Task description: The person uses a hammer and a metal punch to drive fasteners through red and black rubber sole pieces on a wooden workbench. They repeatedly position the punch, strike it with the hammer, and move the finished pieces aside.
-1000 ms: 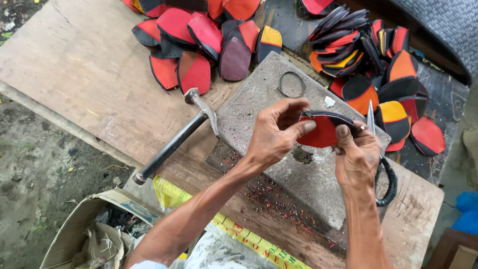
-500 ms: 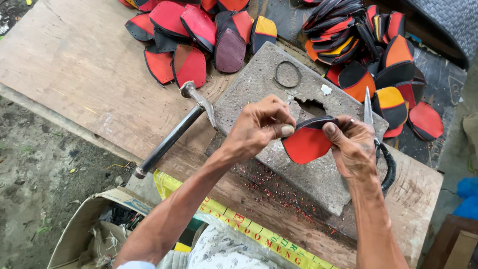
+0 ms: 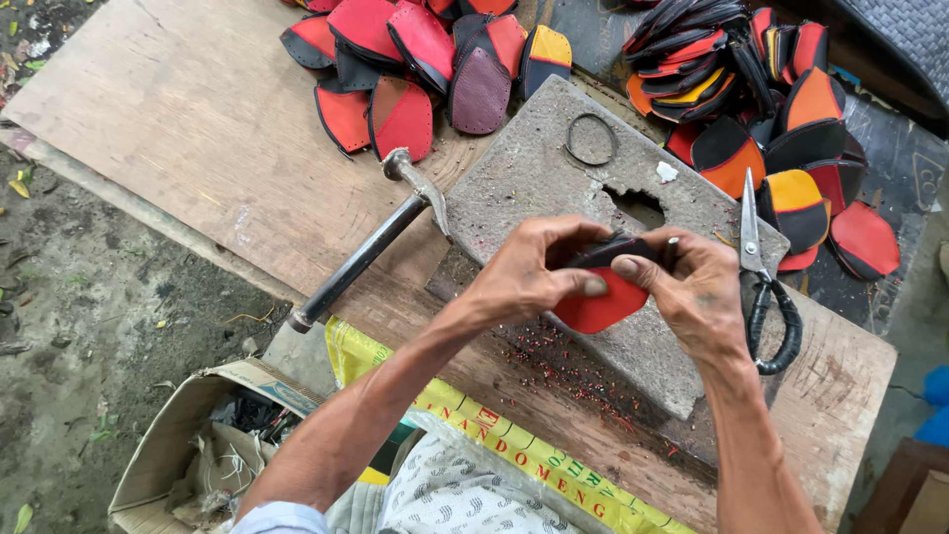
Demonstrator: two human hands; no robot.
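Over the grey stone block (image 3: 554, 188), both hands meet on one piece: left hand (image 3: 529, 272) and right hand (image 3: 692, 292) each pinch a red-and-black leather pouch piece (image 3: 598, 297), held just above the block's near half. Both grips are clenched on it, thumbs pressing its red face.

Progress, as I judge it: one pile of finished-looking pieces (image 3: 415, 59) lies on the plywood worktop (image 3: 178, 138) beyond the block, a second, stacked pile (image 3: 761, 109) to the right. This piece is mid-handling; I cannot tell how many remain undone.

Tools idle: hammer (image 3: 371, 247) lies with its head against the block's left edge and its handle running toward the worktop's near rim; scissors (image 3: 756, 277) rest on the block's right edge, blades pointing away, just beside my right hand. A metal ring (image 3: 591, 138) sits on the block's far part, near a notch (image 3: 638, 206).

Room: open plywood to the left. Right side tight, with scissors and pile. Worktop's near edge drops to a cardboard box (image 3: 198, 445) on the ground.
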